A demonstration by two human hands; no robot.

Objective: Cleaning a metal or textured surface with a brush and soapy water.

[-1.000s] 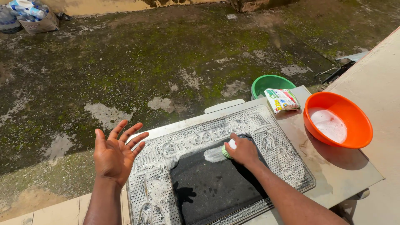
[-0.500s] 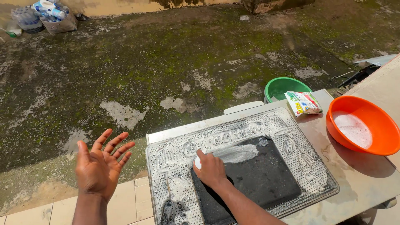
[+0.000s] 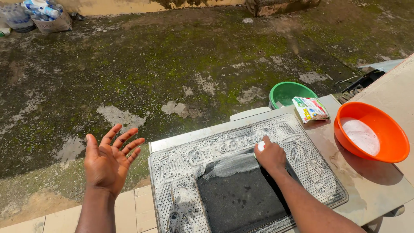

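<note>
On the tabletop (image 3: 366, 185): soapy door mat (image 3: 246, 177), black centre, grey embossed border.
Right hand (image 3: 271, 156): clenched round a scrub brush, mostly hidden, pressed on the mat's upper centre.
Left hand (image 3: 108, 162): spread wide, empty, off the mat's left side.
Risk: unsteadied, the mat may slide toward the orange bowl (image 3: 371, 131).

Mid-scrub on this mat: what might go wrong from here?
The soapy mat lies unheld, since the left hand is lifted off to the side; hard strokes by the right hand might slide it on the wet table. The orange bowl of suds and the detergent sachet sit close by, so a wide stroke may knock them.
</note>
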